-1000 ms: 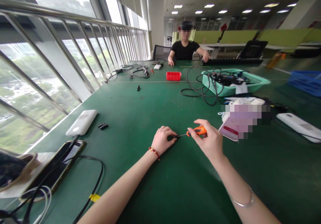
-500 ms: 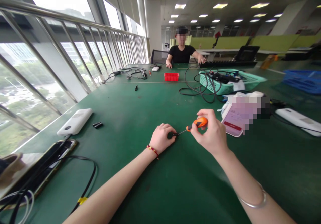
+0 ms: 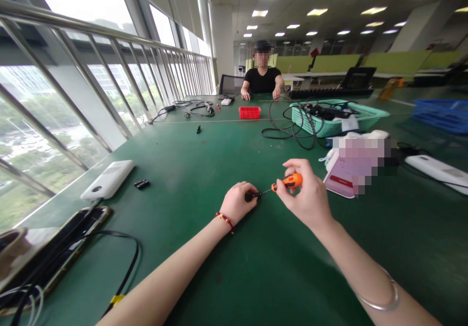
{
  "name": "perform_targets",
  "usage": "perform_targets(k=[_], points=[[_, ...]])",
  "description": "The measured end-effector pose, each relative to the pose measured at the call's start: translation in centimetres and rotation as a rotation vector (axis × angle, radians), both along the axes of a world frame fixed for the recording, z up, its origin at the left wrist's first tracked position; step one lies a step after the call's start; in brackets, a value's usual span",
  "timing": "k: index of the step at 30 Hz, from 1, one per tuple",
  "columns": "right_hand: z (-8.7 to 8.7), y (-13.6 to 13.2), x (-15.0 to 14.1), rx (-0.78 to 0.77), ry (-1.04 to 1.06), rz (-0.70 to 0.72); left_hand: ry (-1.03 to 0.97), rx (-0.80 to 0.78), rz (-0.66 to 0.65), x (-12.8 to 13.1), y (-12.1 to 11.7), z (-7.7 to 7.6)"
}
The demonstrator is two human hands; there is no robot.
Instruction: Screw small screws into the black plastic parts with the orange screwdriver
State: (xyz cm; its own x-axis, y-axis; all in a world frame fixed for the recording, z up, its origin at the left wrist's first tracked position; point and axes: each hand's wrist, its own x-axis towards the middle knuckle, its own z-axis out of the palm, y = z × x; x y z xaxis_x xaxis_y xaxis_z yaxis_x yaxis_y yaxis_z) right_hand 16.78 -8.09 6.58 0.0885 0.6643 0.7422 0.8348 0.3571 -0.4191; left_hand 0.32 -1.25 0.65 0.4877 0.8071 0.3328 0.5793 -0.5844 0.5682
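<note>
You were mid-way through driving a screw: your left hand (image 3: 237, 202) pinned a small black part (image 3: 251, 196) to the green bench (image 3: 226, 150), fingers curled tight over it. Your right hand (image 3: 307, 197), just right of the part, pinched the orange screwdriver (image 3: 288, 182), its tip at the part. The next move called for steady twisting with the tip seated.

A long green table (image 3: 204, 155) runs beside a railed window. At its near left edge lie a white power bank (image 3: 108, 179), a small black part (image 3: 141, 184) just beside it, and a phone (image 3: 58, 248) with a black cable (image 3: 127, 267) looping past it. Farther along sit a red tray (image 3: 249, 112) and a teal basket (image 3: 338, 117) tangled with black cords. A person in black (image 3: 262, 78) sits at the far end.
</note>
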Motion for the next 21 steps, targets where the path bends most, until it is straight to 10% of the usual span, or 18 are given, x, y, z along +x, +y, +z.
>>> perform_targets(k=[21], points=[[-0.54,0.73,0.45,-0.136,0.353,0.003,-0.129,-0.081,0.036,-0.25,0.51,-0.48]])
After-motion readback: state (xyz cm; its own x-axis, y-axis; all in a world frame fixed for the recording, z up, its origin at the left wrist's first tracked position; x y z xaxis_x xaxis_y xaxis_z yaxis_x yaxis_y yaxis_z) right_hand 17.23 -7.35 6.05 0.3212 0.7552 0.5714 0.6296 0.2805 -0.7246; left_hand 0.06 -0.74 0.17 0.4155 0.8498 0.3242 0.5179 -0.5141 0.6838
